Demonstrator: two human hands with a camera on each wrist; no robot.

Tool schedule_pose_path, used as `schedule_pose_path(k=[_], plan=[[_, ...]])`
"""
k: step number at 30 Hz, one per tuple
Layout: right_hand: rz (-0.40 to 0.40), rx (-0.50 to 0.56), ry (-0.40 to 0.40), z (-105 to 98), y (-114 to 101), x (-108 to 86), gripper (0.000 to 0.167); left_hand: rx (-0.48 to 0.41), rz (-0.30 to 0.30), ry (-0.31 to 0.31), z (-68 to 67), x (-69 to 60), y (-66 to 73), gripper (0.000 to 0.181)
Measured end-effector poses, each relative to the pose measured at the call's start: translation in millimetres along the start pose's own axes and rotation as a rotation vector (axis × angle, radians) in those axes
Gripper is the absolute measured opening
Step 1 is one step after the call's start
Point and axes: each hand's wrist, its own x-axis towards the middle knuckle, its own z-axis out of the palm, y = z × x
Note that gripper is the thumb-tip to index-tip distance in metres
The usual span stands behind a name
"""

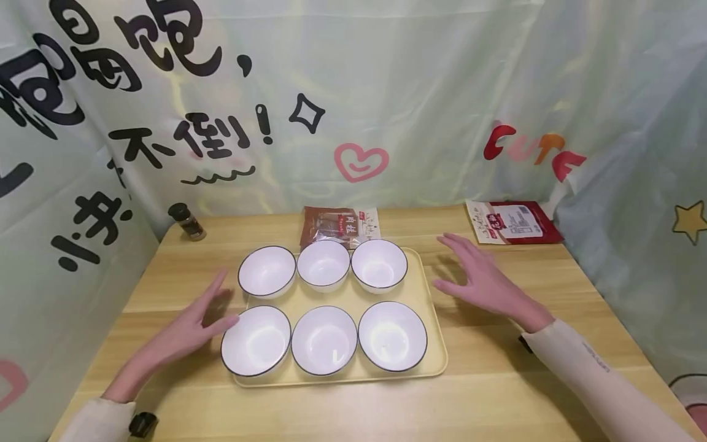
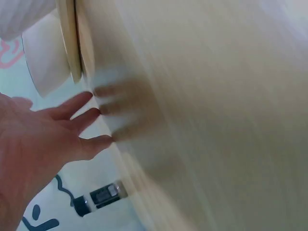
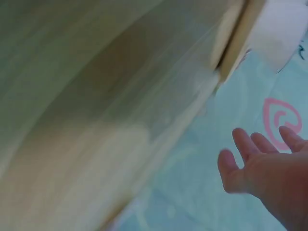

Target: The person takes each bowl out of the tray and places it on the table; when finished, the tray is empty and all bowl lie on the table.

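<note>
a pale printed backdrop (image 1: 442, 80) hangs behind and along both sides, bearing dark characters, a pink heart and the word "cute". below it stands a light wood-grain table (image 1: 386, 411). on the table lies a cream tray (image 1: 414, 294), the centre of this clock face as the head view shows it. at nine o'clock the left hand (image 1: 185, 331) is spread, thumb well apart from the straight fingers, holding nothing; its thumb overlaps a bowl's rim in the head view, and i cannot tell whether they touch. between two and three o'clock the right hand (image 1: 488, 282) hangs over the table, apart from the tray, loosely opened with its fingers slightly bent and nothing in it. six white bowls (image 1: 324, 341) with dark rims stand upright on the tray in two rows of three: the far row at ten, twelve and between one and two o'clock, the near row at eight, just past six and four. the bowl at eight is the one by the left thumb. at two o'clock lies a red and white packet (image 1: 513, 222); at twelve, just beyond the far bowls, a brown packet (image 1: 337, 224). smallest, at ten o'clock near the backdrop, is a dark-capped jar (image 1: 188, 222).
</note>
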Motion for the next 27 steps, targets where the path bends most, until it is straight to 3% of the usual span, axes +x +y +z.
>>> schedule_pose_path(k=[5,10,14,19,27], plan=[[0.109,0.382,-0.078,10.4,-19.0,27.9,0.099,-0.110,0.021,-0.053,12.0,7.7,2.2,0.104],[0.110,0.585,-0.161,29.7,-34.7,51.2,0.112,-0.134,0.029,-0.093,14.9,11.9,-2.7,0.099],[0.121,0.560,-0.209,41.5,-42.0,61.6,0.120,-0.134,0.031,-0.116,14.6,14.1,-3.9,0.094],[0.141,0.491,-0.221,48.1,-46.7,66.9,0.123,-0.142,0.061,-0.100,14.6,15.8,-4.6,0.093],[0.130,0.483,-0.246,56.9,-45.6,72.1,0.128,-0.158,0.102,-0.082,20.2,18.0,-10.1,0.097]])
